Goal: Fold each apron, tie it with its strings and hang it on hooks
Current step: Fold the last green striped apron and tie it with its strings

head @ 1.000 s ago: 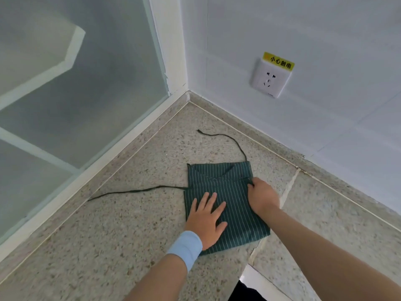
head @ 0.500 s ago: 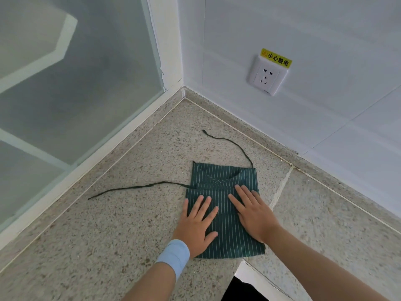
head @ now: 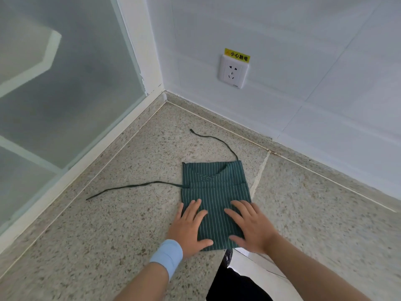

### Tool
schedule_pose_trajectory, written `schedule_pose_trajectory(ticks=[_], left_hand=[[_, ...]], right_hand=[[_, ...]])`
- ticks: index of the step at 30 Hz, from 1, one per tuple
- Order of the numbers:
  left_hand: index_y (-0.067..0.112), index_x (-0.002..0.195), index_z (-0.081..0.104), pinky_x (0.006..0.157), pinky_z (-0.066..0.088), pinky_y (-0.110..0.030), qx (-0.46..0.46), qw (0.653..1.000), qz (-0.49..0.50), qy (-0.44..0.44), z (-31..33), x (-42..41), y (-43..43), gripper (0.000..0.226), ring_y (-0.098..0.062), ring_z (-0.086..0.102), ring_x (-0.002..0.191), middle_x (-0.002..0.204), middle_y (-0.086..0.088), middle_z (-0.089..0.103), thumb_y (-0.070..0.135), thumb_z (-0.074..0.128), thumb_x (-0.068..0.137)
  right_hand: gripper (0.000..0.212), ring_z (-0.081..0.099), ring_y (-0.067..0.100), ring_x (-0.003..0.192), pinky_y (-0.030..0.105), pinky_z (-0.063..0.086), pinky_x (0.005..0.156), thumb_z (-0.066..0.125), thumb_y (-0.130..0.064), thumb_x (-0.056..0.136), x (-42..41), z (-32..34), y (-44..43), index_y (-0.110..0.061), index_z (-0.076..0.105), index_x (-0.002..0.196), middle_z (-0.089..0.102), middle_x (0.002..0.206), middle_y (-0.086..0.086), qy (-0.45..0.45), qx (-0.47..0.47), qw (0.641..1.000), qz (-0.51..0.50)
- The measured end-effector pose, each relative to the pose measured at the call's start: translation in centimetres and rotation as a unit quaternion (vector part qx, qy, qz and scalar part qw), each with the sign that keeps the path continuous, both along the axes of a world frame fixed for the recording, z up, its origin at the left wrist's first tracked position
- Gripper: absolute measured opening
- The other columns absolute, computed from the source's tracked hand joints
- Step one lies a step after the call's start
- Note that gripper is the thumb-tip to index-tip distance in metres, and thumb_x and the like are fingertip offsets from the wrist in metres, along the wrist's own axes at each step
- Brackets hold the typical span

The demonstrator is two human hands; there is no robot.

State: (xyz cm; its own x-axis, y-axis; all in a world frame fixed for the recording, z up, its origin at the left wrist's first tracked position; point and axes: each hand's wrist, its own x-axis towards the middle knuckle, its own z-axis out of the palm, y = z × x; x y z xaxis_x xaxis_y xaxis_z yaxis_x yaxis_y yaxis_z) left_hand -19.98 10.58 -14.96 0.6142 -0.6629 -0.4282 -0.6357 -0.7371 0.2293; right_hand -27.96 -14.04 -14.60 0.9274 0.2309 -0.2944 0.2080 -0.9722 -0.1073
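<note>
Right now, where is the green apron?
In the head view's centre the apron lies folded on the floor near the corner, below the wall socket, with the left hand and right hand pressing its near end.

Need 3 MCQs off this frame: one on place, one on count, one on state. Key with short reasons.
1. Where is the apron?
A) on the floor
B) on a hook
C) on a table

2. How many strings trail loose from it?
A) none
B) two
C) four

3. How are the left hand and right hand placed?
A) both flat on the apron
B) both pinching strings
C) one lifted clear

Key:
1 A: it lies folded on the speckled floor near the wall corner.
2 B: one runs left, one curves toward the wall.
3 A: both press its near end with straight fingers.
</note>
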Motion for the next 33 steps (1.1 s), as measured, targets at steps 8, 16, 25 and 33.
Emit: schedule_pose_trajectory(ticks=[8, 16, 25, 33], left_hand=[[0.029, 0.143, 0.028, 0.118, 0.027, -0.035, -0.013, 0.997, -0.016, 0.075, 3.1, -0.5, 0.8, 0.105, -0.017, 0.016, 0.144, 0.15, 0.009, 0.022, 0.071, 0.074, 0.058], [0.041, 0.099, 0.063, 0.075, 0.053, -0.017, -0.205, 0.904, 0.261, 0.27, 7.3, 3.1, 0.3, 0.018, 0.004, 0.065, 0.084, 0.095, 0.023, 0.068, 0.029, 0.07, 0.087], [0.021, 0.119, 0.058, 0.085, 0.051, -0.033, -0.277, 0.815, 0.486, 0.15, 4.6, 6.4, -3.2, 0.026, -0.013, 0.062, 0.094, 0.115, 0.003, 0.063, 0.037, 0.057, 0.098], [0.023, 0.147, 0.044, 0.118, 0.028, -0.051, -0.133, 0.982, 0.016, -0.132, 1.3, 5.9, -9.3, 0.047, -0.027, 0.025, 0.149, 0.159, -0.005, 0.032, 0.038, 0.037, 0.103]], right_hand=[[0.055, 0.057, 0.014, 0.121, 0.033, 0.048, 0.105, 0.053, -0.036, 0.081, -1.8, 1.5, -1.5, -0.025, 0.061, 0.134, 0.062, 0.133, -0.004, 0.068, 0.112, 0.989, -0.075], [0.005, 0.061, 0.016, 0.049, 0.032, 0.05, 0.048, 0.065, -0.017, 0.085, 2.8, 5.9, -3.4, -0.019, 0.07, 0.086, 0.068, 0.061, 0.003, 0.029, 0.36, 0.861, -0.358], [0.032, 0.064, 0.026, 0.106, 0.038, 0.056, 0.085, 0.049, -0.035, 0.104, 8.4, 2.4, -4.5, -0.015, 0.055, 0.129, 0.042, 0.149, 0.0, -0.008, 0.175, 0.938, -0.3], [0.025, 0.06, 0.026, 0.106, 0.032, 0.049, 0.089, 0.056, -0.015, 0.098, 9.6, -0.3, -5.7, -0.013, 0.059, 0.123, 0.054, 0.125, 0.003, -0.02, 0.192, 0.938, -0.288]])
